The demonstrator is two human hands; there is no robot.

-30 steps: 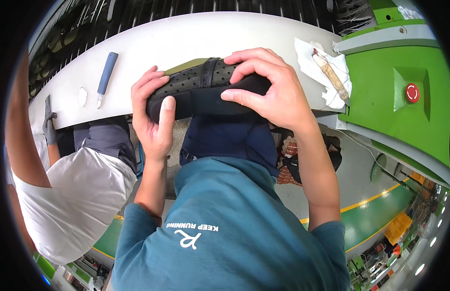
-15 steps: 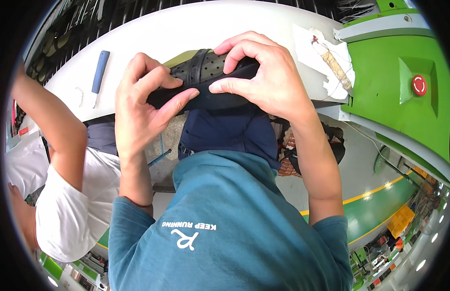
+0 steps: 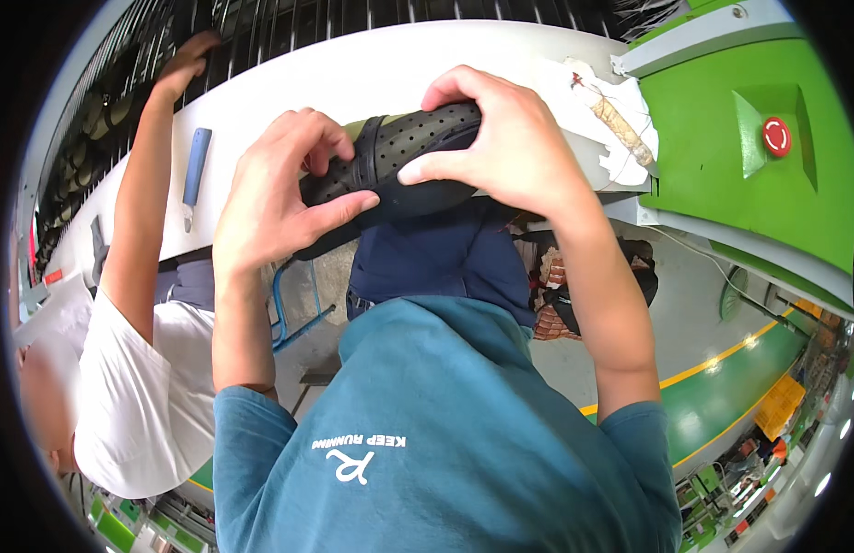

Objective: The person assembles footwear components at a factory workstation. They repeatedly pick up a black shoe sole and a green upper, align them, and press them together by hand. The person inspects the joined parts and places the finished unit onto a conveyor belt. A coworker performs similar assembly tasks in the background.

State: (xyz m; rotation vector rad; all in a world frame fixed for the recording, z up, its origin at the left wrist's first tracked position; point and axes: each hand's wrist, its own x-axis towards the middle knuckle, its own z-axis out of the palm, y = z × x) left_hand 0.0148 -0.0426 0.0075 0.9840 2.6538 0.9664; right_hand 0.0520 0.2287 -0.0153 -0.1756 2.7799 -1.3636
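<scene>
Head view: black perforated shoe upper (image 3: 404, 161) held above the white workbench edge (image 3: 353, 74).
Left hand (image 3: 270, 198): fingers closed, pinching its near end.
Right hand (image 3: 514, 147): wrapped over the top.
Advice: probably keep both grips firm while working the material.

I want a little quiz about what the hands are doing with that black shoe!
1. True or false: both hands hold the black shoe.
2. Which colour is the round button on the green machine? A blue, B red, C yellow.
3. Fill in: the blue-handled tool lies on the white ___.

Key:
1. True. The left hand and right hand both grip it.
2. B.
3. Table.
</scene>
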